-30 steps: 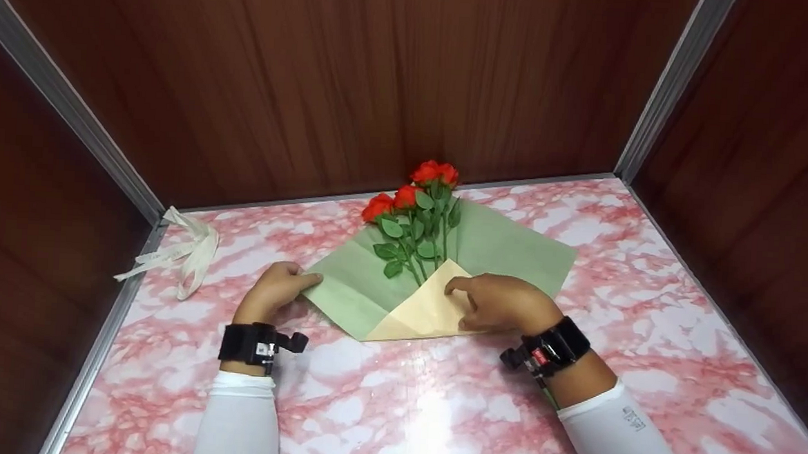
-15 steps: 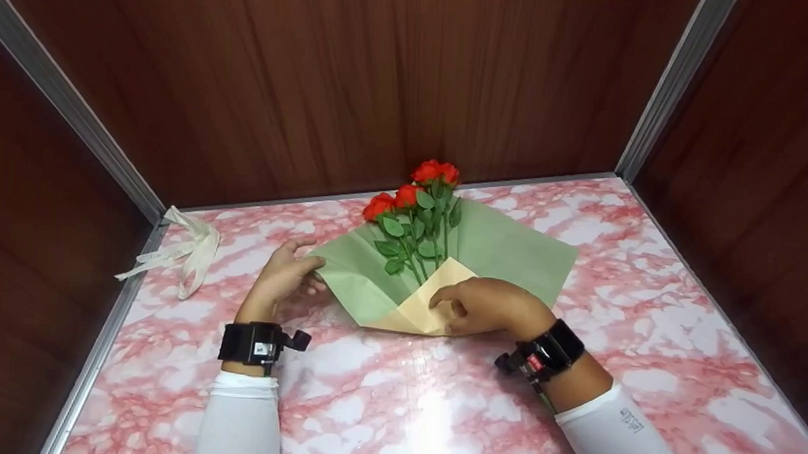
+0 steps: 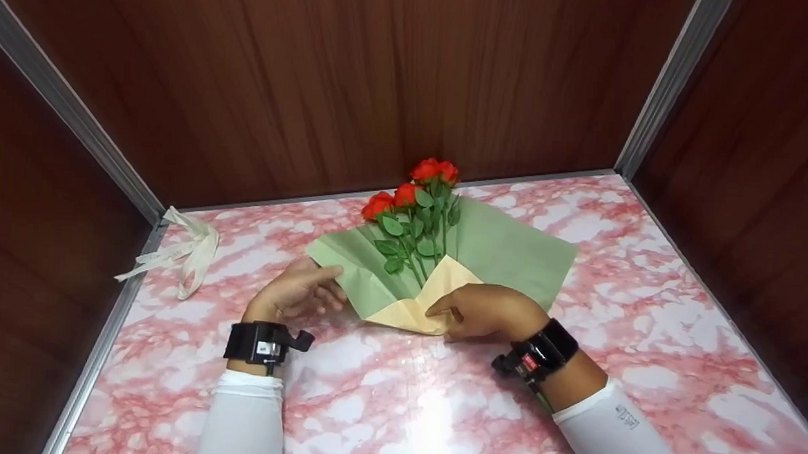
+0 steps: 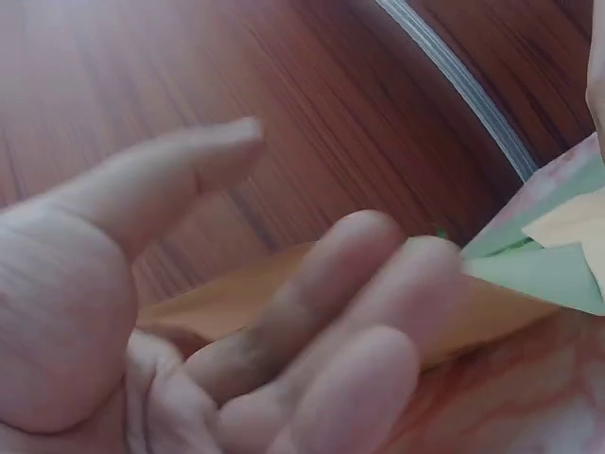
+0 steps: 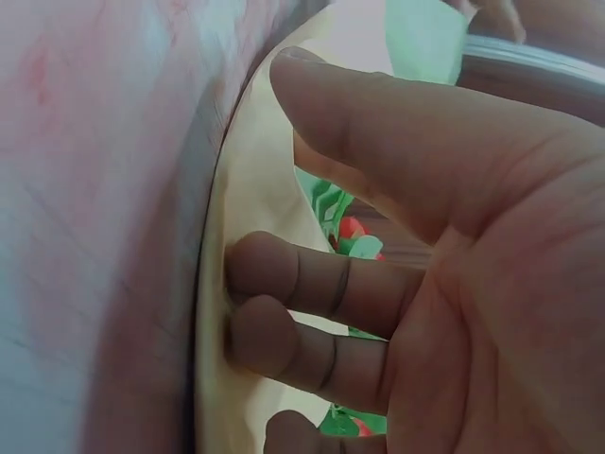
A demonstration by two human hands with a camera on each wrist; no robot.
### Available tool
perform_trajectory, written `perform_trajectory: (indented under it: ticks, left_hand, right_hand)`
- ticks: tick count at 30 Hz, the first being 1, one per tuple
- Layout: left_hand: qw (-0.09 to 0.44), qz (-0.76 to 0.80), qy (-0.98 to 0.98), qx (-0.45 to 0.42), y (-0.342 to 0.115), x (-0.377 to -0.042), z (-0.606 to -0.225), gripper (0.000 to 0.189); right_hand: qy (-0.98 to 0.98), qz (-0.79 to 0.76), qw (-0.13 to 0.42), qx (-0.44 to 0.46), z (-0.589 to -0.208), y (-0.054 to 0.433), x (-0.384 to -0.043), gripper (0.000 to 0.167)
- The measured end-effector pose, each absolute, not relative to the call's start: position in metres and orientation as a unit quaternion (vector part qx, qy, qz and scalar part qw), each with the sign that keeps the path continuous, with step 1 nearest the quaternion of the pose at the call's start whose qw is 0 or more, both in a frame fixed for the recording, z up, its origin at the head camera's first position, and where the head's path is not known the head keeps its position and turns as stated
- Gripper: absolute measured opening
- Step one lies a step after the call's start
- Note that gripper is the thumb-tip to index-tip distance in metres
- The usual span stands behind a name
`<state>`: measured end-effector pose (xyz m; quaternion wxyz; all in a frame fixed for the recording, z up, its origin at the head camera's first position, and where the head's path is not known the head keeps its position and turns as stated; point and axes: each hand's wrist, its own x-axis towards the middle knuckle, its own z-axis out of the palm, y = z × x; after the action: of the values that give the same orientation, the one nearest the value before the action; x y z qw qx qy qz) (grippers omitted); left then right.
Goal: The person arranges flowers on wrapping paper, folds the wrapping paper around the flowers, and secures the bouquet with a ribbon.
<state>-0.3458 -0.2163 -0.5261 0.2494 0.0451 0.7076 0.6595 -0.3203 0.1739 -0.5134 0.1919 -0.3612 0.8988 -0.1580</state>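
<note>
Several red roses [image 3: 405,196] with green leaves lie on a sheet of wrapping paper [image 3: 513,250], green inside and yellow on its other face. The paper's near corner is folded up over the stems, showing a yellow flap [image 3: 399,315]. My right hand [image 3: 493,311] presses its fingertips on that flap; the right wrist view shows the thumb and fingers [image 5: 269,336] spread against the yellow surface. At the paper's left edge is my left hand [image 3: 297,292], thumb over the green side. In the left wrist view its thumb and fingers [image 4: 354,388] stand apart, gripping nothing.
A loose white ribbon [image 3: 199,251] lies at the table's back left. The pink-and-white marbled table [image 3: 649,302] is bounded by dark wood-look panels [image 3: 398,81] on three sides, with metal strips at the corners.
The left side of the paper has lifted and folded inward, widening the yellow fold. My left hand has released its edge and moved right; my right hand has slid left and nearer along the flap.
</note>
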Motion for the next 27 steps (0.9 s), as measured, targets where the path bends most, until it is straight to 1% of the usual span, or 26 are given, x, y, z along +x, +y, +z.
perform_trajectory:
  ticks: [1, 6, 9, 13, 19, 27]
  left_hand:
    - [0.263, 0.638, 0.722, 0.052, -0.214, -0.344, -0.526, 0.024]
    - [0.320, 0.517, 0.790, 0.084, -0.193, -0.338, -0.529, 0.035]
    - [0.337, 0.499, 0.792, 0.099, -0.180, -0.336, -0.532, 0.035]
    - [0.344, 0.521, 0.774, 0.105, -0.172, -0.333, -0.536, 0.026]
    - [0.354, 0.516, 0.771, 0.118, -0.174, -0.332, -0.537, 0.020]
    - [0.331, 0.590, 0.720, 0.155, -0.165, -0.332, -0.536, 0.014]
  right_hand:
    - [0.898, -0.160, 0.193, -0.362, -0.513, 0.174, -0.321, 0.053]
    - [0.893, -0.173, 0.205, -0.362, -0.512, 0.176, -0.322, 0.054]
    - [0.890, -0.180, 0.211, -0.363, -0.513, 0.177, -0.323, 0.054]
    - [0.889, -0.180, 0.211, -0.364, -0.512, 0.177, -0.323, 0.054]
    - [0.891, -0.181, 0.216, -0.357, -0.512, 0.177, -0.323, 0.055]
    - [0.891, -0.180, 0.214, -0.358, -0.512, 0.177, -0.323, 0.055]
